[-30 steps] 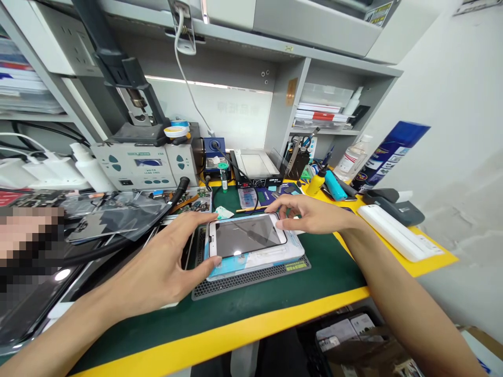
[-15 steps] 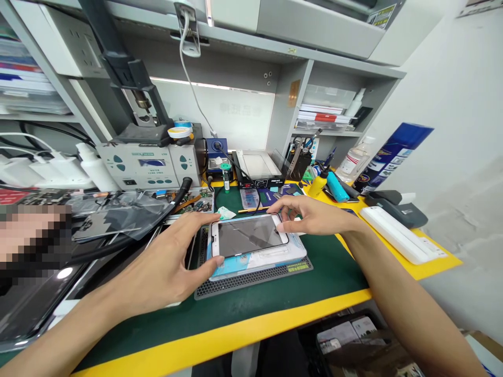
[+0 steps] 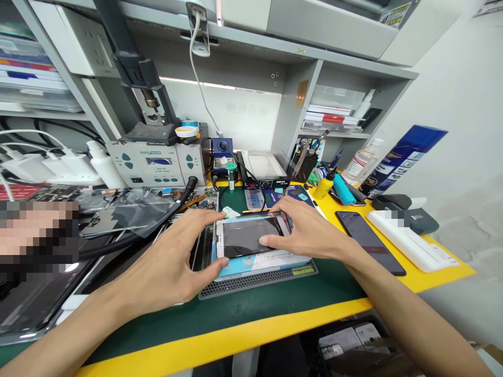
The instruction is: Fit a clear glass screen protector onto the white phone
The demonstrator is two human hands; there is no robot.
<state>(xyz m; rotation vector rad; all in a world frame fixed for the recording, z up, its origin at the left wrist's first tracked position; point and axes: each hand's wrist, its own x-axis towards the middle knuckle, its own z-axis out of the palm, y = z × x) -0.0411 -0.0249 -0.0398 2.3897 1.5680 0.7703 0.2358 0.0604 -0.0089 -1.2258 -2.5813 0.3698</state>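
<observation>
Framing the phone (image 3: 239, 235) atop the pack (image 3: 257, 262) with the spread fingers of our left hand (image 3: 176, 256) and right hand (image 3: 314, 233), we could skid it sideways if our right thumb presses too hard.

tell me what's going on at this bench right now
A person has both bare hands at a white-framed phone that lies screen up on a flat blue-and-white package. The left hand spans the phone's left end, thumb at the near edge. The right hand is at the other end, its thumb over the dark screen; whether it presses is hard to tell. Beneath the package is a perforated grey mat. A dark phone lies off to the right.
</observation>
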